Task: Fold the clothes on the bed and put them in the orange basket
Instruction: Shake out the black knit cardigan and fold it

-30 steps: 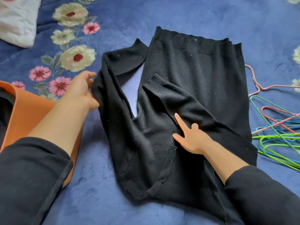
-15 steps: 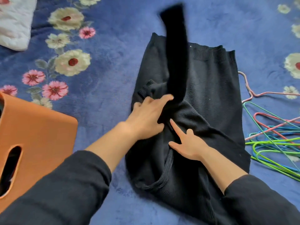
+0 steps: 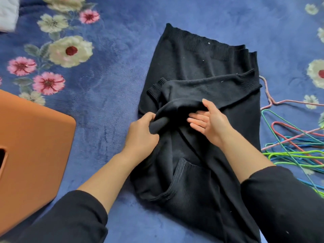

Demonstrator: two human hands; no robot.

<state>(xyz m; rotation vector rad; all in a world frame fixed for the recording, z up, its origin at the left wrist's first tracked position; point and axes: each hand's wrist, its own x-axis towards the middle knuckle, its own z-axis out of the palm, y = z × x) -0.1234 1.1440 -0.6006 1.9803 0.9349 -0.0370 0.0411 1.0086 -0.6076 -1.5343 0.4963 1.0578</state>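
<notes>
A black knit sweater [image 3: 198, 67] lies on the blue floral bedspread [image 3: 112, 71], hem at the far end, both sleeves folded across its body. My left hand [image 3: 142, 132] grips a bunched fold of the sweater at its left side. Palm up with straight fingers, my right hand [image 3: 210, 121] has its thumb hooked over the edge of the folded sleeve. The orange basket [image 3: 31, 142] stands at the left edge, apart from the sweater.
Several coloured wire hangers [image 3: 294, 148] lie tangled on the bedspread just right of the sweater. A white pillow corner [image 3: 7, 13] shows at the top left.
The left sleeve, swung up in the air half a second ago, now lies across the sweater's body. My left hand shifted to grip a fold; my right hand turned palm up.
</notes>
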